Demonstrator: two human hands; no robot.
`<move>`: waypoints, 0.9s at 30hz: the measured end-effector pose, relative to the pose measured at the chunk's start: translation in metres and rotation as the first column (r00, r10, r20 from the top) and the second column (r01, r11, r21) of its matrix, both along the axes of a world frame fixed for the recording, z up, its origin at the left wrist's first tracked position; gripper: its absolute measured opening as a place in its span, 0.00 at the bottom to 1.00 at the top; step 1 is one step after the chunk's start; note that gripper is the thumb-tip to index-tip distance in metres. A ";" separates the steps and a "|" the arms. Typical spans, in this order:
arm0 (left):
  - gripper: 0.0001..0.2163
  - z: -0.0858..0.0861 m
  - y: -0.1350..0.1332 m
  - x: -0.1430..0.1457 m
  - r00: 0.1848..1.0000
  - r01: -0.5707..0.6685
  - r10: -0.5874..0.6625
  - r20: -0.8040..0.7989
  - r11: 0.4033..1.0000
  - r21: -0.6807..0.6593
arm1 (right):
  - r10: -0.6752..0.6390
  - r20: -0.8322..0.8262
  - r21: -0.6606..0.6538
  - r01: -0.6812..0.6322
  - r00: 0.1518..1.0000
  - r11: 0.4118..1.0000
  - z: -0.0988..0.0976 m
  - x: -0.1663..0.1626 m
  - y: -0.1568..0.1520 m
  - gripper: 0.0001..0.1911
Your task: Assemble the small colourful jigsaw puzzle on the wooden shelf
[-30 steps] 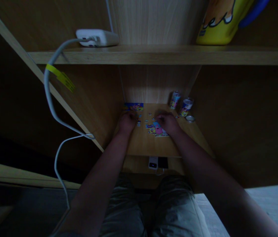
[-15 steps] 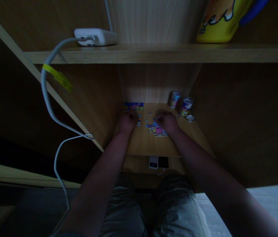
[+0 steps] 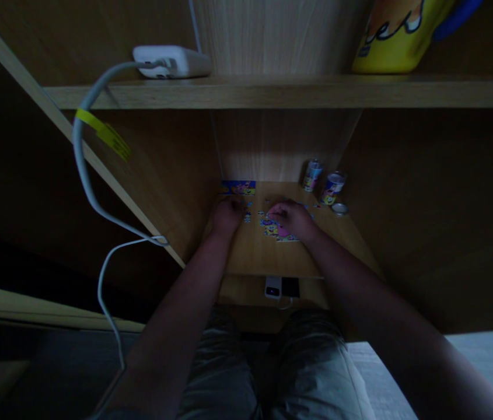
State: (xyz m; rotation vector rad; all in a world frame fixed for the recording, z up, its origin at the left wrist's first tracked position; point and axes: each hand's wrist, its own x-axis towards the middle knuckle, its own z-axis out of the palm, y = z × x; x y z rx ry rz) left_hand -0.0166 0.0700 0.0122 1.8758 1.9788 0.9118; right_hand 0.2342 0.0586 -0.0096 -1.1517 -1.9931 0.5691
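A partly joined jigsaw puzzle point(image 3: 271, 231), brightly coloured in yellow, pink and purple, lies on the wooden desktop. Over its upper part is my right hand point(image 3: 292, 219), thumb and fingers pinched together at what looks like a small jigsaw piece; the hand covers some of the puzzle. My left hand point(image 3: 227, 214) rests on the desktop to the left, its fingers curled shut, and whatever they hold is hidden. Just right of it lie some loose jigsaw pieces point(image 3: 247, 217). One more loose piece point(image 3: 261, 213) sits between the hands.
A colourful picture card point(image 3: 240, 187) lies at the back left. Two printed cans point(image 3: 311, 175) and a round metal lid point(image 3: 339, 209) are at the back right. Above runs a shelf point(image 3: 272, 93) with a white charger point(image 3: 174, 61) and a yellow mug point(image 3: 392, 49). A cable point(image 3: 82, 169) hangs left.
My right hand has shifted slightly, its fingertips moving left and its hand turning over the puzzle's upper part. The left hand stays nearly in place. The view has tilted a little.
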 end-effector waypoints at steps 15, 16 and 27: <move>0.12 -0.003 0.003 -0.001 1.000 -0.001 0.001 0.010 1.000 0.016 | 0.030 0.110 0.031 -0.033 0.994 0.999 0.002 -0.005 0.000 0.04; 0.12 -0.003 0.003 -0.001 1.000 0.001 -0.001 0.013 1.000 0.015 | 0.025 0.120 0.038 -0.030 0.993 0.999 0.002 -0.005 0.000 0.04; 0.13 0.001 0.000 0.001 1.000 0.004 -0.004 0.002 1.000 -0.005 | -0.032 0.204 0.158 0.000 0.978 0.987 0.002 -0.010 -0.001 0.04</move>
